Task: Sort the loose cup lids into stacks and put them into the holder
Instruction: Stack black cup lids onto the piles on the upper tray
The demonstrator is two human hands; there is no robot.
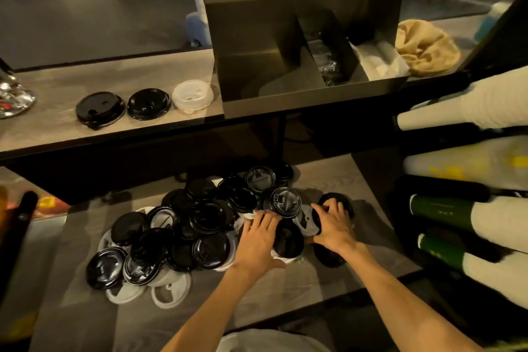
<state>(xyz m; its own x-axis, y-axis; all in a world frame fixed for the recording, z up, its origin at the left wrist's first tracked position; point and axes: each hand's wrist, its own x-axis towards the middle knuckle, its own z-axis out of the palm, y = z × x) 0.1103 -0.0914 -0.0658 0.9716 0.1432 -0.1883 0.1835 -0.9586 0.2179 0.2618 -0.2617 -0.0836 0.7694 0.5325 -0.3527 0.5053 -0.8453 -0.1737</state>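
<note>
A heap of loose black and clear lids (183,234) lies on the lower counter. My left hand (258,240) rests with spread fingers on lids at the heap's right side, beside a black lid (287,240). My right hand (335,227) curls its fingers round a black lid (340,201) at the heap's right edge. On the upper shelf lie three small stacks in a row: a flat black stack (100,108), a ribbed black stack (148,103) and a clear stack (193,97). The metal holder (285,100) stands to their right, its left compartment bare.
Sleeves of paper cups (468,163), white and green, lie on their sides in a rack at the right. A beige cloth (425,47) sits behind the holder. A shiny metal object (13,97) stands at the shelf's left end. The holder's other compartments hold wrapped items.
</note>
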